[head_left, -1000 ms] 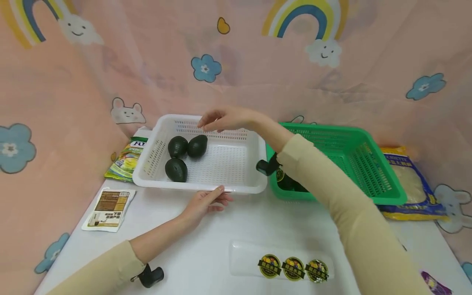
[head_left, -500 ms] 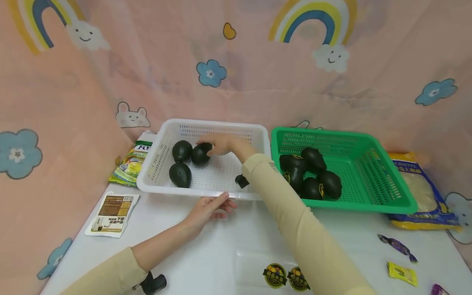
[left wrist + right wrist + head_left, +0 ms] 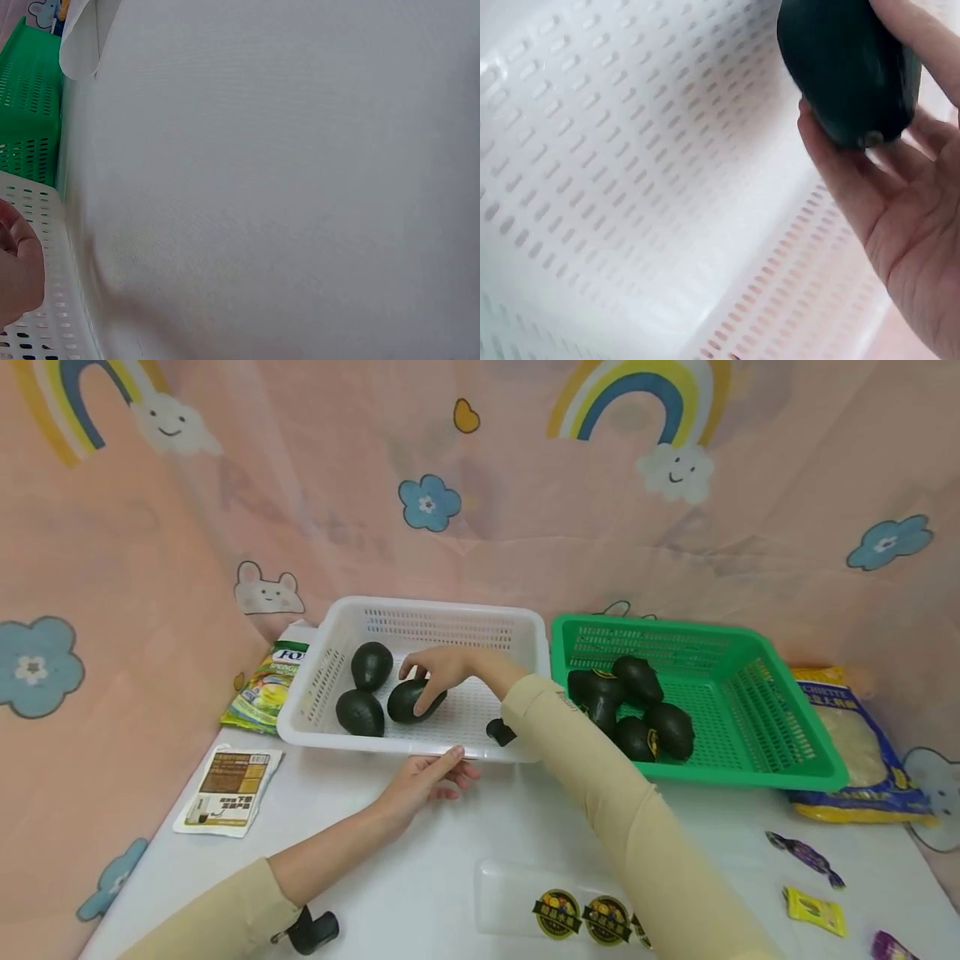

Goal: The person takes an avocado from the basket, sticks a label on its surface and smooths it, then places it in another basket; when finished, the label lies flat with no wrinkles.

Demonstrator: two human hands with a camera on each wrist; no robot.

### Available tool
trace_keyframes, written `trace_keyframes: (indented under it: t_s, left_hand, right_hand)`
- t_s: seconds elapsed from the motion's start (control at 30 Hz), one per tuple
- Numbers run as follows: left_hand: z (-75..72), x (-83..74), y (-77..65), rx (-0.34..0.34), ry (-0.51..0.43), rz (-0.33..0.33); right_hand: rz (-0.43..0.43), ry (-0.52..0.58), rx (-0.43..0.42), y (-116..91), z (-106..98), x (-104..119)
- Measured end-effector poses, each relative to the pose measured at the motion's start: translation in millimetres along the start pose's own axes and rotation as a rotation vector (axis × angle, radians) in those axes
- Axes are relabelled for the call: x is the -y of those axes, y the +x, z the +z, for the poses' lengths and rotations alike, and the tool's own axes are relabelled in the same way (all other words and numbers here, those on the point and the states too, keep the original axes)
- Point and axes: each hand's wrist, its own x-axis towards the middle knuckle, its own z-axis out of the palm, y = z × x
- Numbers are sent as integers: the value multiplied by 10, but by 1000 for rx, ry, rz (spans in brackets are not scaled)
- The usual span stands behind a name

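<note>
My right hand (image 3: 450,672) is inside the white basket (image 3: 480,755) and grips a dark green avocado (image 3: 405,700) between thumb and fingers. The right wrist view shows this avocado (image 3: 847,67) from its stem end, with fingers along one side. Two more avocados, one behind (image 3: 371,666) and one in front (image 3: 360,713), lie to its left. At the basket's front side, my left hand (image 3: 412,789) holds the rim, thumb on the edge and fingers below it. The left wrist view catches part of that hand (image 3: 19,274) against the perforated wall.
A green basket (image 3: 750,778) on the right holds several avocados, some with black-and-gold stickers. Round stickers on a clear sheet (image 3: 510,902) lie in front, partly under my right sleeve. Packets (image 3: 228,789) flank the baskets; wrapped candies (image 3: 813,910) lie front right.
My right hand has reached down into the white basket, taken hold of the right-hand avocado and drawn it toward the front. The front-left avocado has shifted slightly. My left hand stays at the rim.
</note>
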Motion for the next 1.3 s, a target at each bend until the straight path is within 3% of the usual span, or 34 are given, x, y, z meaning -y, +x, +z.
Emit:
trace_keyframes:
  t_s: [0.13, 0.3, 0.43, 0.6, 0.7, 0.83, 0.93, 1.1, 1.17, 1.2, 1.3]
  left_hand:
    - [-9, 7, 7, -1, 4, 8]
    - [-41, 8, 1, -14, 4, 20]
    - [-60, 7, -14, -21, 9, 27]
    - [-63, 15, -38, -30, -1, 22]
    - [-49, 20, -48, -34, -12, 20]
    - [-24, 31, -48, -33, -23, 21]
    - [-5, 33, -40, -32, -19, 25]
    - [98, 68, -61, 6, 22, 53]
    - [179, 114, -115, 65, 116, 105]
    - [224, 142, -152, 111, 205, 164]
    - [380, 227, -287, 240, 585, 427]
  right_hand:
    - [-81, -7, -28, -388, -199, 72]
    - [-206, 24, -120, -1101, -264, 104]
    - [-242, 51, -178, -1726, -9, 38]
    - [-205, 80, -217, -2273, 636, -83]
    - [-175, 88, -264, -2382, 1095, -208]
    - [-135, 74, -372, -2372, 1581, -400]
    - [-96, 76, -406, -2347, 1758, -491]
    - [-36, 101, -389, -2364, 1821, -519]
    - [-40, 98, -390, -2383, 1826, -517]
    - [-42, 96, -389, -2393, 1828, -518]
    - [-41, 90, -388, -2426, 1832, -524]
